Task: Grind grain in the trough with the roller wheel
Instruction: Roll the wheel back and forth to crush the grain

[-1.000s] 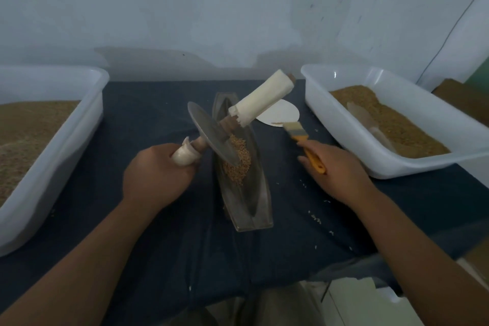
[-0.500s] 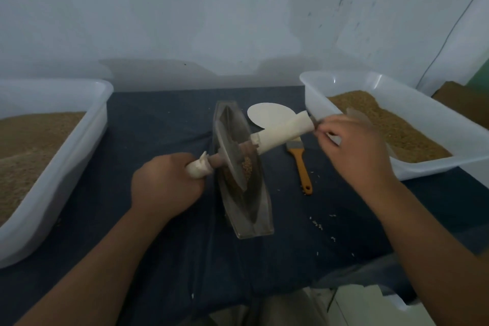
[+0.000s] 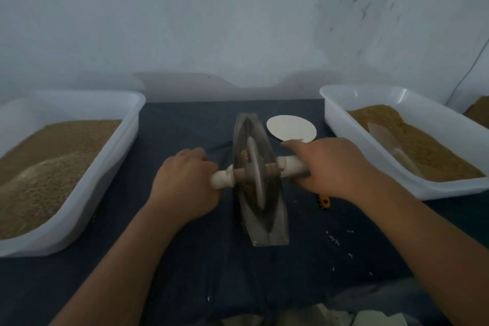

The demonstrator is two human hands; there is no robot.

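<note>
A narrow boat-shaped metal trough point(image 3: 267, 230) lies lengthwise on the dark cloth in the middle. The roller wheel point(image 3: 255, 172), a thin metal disc on a cross axle with white-wrapped handles, stands upright in the trough's groove. Brown grain point(image 3: 244, 154) shows in the groove beside the disc. My left hand point(image 3: 185, 180) grips the left handle point(image 3: 222, 178). My right hand point(image 3: 330, 167) grips the right handle point(image 3: 289, 167). The axle is about level.
A white tub of grain point(image 3: 79, 209) stands at the left, another white tub point(image 3: 412, 188) with grain and a scoop point(image 3: 391, 148) at the right. A white disc point(image 3: 291, 128) lies behind my right hand. An orange brush handle tip point(image 3: 324, 201) pokes out below it. Loose grains point(image 3: 334, 241) dot the cloth.
My right hand let go of the orange brush and took the right handle. The tilted wheel came down level and upright into the trough.
</note>
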